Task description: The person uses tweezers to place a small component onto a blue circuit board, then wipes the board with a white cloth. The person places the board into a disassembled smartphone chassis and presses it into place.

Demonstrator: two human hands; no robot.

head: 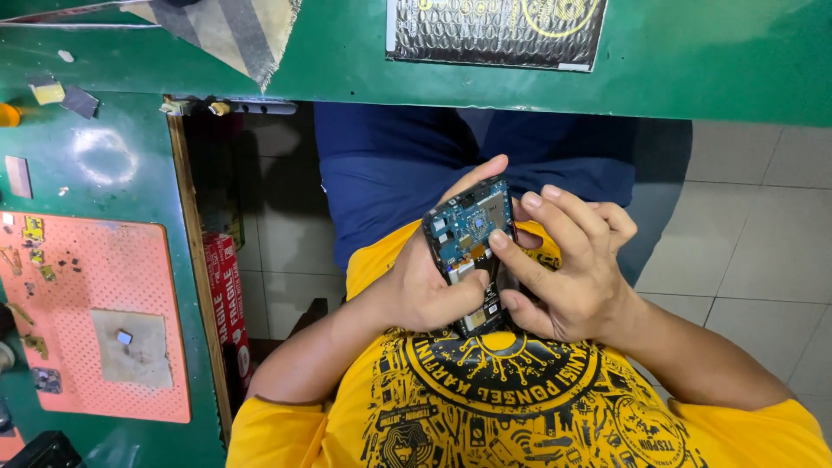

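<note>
An opened phone (471,251) with its back cover off shows a blue circuit board, held over my lap in front of my yellow shirt. My left hand (422,290) cradles it from the left and underneath, thumb across its lower part. My right hand (576,273) grips the phone's right edge. Its index fingertip rests on the board near the middle and its thumb presses the lower side. The bottom end of the phone is partly hidden by my fingers.
A green workbench (693,61) runs along the top and left. On it lie an orange perforated mat (95,260) with small parts, a black bubble pouch (494,30) and a striped cloth (234,30). A red box (227,303) stands under the bench edge. Tiled floor (754,225) shows at the right.
</note>
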